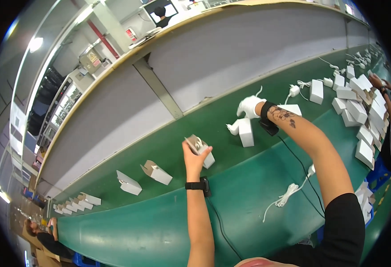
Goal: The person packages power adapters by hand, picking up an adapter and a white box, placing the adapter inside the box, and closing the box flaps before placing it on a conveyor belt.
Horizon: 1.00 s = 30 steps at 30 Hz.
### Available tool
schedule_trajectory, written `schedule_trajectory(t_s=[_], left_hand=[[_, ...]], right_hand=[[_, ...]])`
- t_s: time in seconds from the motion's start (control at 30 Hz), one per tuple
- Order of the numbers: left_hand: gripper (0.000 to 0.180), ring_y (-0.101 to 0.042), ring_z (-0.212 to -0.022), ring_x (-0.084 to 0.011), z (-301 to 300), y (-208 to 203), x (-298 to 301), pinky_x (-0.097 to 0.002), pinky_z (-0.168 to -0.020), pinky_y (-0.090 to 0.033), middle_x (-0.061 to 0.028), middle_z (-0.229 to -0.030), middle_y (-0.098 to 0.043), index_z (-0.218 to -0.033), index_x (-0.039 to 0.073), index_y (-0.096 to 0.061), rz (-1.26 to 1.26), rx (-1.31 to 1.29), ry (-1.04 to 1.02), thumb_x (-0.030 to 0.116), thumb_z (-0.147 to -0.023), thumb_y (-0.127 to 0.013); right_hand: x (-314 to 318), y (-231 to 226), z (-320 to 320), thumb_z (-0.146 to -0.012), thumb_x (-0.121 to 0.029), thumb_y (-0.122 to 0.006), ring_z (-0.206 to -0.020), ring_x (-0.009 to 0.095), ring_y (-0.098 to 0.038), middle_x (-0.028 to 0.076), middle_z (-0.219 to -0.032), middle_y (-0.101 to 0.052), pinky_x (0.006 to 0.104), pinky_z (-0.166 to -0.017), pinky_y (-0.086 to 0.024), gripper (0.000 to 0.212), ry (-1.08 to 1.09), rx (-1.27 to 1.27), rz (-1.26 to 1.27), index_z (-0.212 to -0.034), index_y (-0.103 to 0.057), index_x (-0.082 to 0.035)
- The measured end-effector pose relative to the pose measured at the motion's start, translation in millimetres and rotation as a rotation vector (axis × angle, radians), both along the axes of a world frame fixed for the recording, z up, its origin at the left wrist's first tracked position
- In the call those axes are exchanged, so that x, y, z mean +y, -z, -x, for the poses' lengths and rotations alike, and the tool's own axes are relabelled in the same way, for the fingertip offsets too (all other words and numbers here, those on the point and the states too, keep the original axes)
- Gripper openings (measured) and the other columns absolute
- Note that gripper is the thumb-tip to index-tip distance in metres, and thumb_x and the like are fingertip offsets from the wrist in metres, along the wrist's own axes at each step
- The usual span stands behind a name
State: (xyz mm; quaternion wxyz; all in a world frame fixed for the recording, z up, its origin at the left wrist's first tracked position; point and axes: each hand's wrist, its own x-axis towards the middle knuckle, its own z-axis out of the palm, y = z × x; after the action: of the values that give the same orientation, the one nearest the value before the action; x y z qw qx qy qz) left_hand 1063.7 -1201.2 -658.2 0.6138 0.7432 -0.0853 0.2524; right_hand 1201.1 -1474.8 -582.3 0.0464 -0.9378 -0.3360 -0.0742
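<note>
My left hand [193,156] is wrapped round a small white cardboard box [208,159] with its flap up; something white, perhaps a cable, shows in its open top. My right hand [250,107], in a white glove, is farther off to the right over the green belt, fingers curled downward. A thin white cable end [259,91] sticks out just beyond the glove; what the fingers hold is hidden. Just below that hand stands another white box [246,133] with a white charger [233,128] against its left side. Black straps with dark modules sit on both wrists.
Open white boxes [159,174] stand in a row leftward along the belt [222,158]. On the near green surface lies a bundled white cable [289,194]. White boxes [356,111] pile up at the right, beside another person's hand [375,82]. Another person [48,238] sits at far left.
</note>
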Motion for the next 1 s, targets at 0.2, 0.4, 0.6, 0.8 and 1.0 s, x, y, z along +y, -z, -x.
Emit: schedule_trajectory(t_s=[0.2, 0.4, 0.6, 0.8, 1.0], left_hand=[[0.094, -0.055, -0.106, -0.0227, 7, -17, -23, -0.0360, -0.087, -0.049, -0.0182, -0.130, -0.045, -0.140, 0.008, -0.027, 0.043, 0.167, 0.004, 0.011, -0.066, -0.084], [0.097, -0.039, -0.127, -0.0283, 18, -41, -21, -0.0435, -0.102, -0.035, -0.0202, -0.136, -0.039, -0.143, 0.009, -0.024, -0.104, -0.106, -0.298, 0.017, -0.067, -0.084], [0.076, -0.038, -0.129, -0.0293, 49, -80, -31, -0.0448, -0.107, -0.027, -0.0180, -0.136, -0.041, -0.140, 0.007, -0.029, 0.145, -0.254, -0.404, 0.016, -0.079, -0.073], [0.048, -0.047, -0.120, -0.0240, 68, -90, -59, -0.0377, -0.100, -0.036, -0.0146, -0.128, -0.049, -0.132, 0.004, -0.039, 0.269, -0.391, -0.217, 0.007, -0.088, -0.059], [0.028, -0.058, -0.105, -0.0200, 71, -74, -111, -0.0311, -0.092, -0.044, -0.0127, -0.111, -0.060, -0.118, -0.002, -0.053, 0.189, -0.205, 0.266, 0.009, -0.093, -0.052]], right_hand=[[11, 15, -53, -0.067, -0.006, -0.074, -0.090, 0.023, -0.067, 0.006, -0.109, -0.069, 0.0317, -0.077, -0.053, 0.051, -0.078, 0.428, 0.375, -0.116, -0.067, -0.018], [19, 36, -63, -0.067, -0.012, -0.076, -0.085, 0.020, -0.067, 0.006, -0.100, -0.071, 0.0321, -0.073, -0.052, 0.045, -0.194, 0.439, 0.127, -0.111, -0.069, -0.016], [44, 46, -60, -0.067, -0.014, -0.076, -0.078, 0.017, -0.066, 0.006, -0.087, -0.072, 0.0315, -0.066, -0.050, 0.032, 0.105, 0.716, -0.028, -0.098, -0.073, -0.011], [-18, 58, -95, -0.074, -0.015, -0.074, -0.071, 0.010, -0.059, 0.001, -0.076, -0.066, 0.0274, -0.065, -0.048, 0.013, -0.249, 0.280, -0.367, -0.085, -0.071, -0.010], [-78, -39, -46, -0.086, -0.021, -0.066, -0.087, 0.012, -0.058, 0.003, -0.093, -0.062, 0.0262, -0.078, -0.047, 0.031, -0.136, 0.236, -1.267, -0.111, -0.060, -0.005]])
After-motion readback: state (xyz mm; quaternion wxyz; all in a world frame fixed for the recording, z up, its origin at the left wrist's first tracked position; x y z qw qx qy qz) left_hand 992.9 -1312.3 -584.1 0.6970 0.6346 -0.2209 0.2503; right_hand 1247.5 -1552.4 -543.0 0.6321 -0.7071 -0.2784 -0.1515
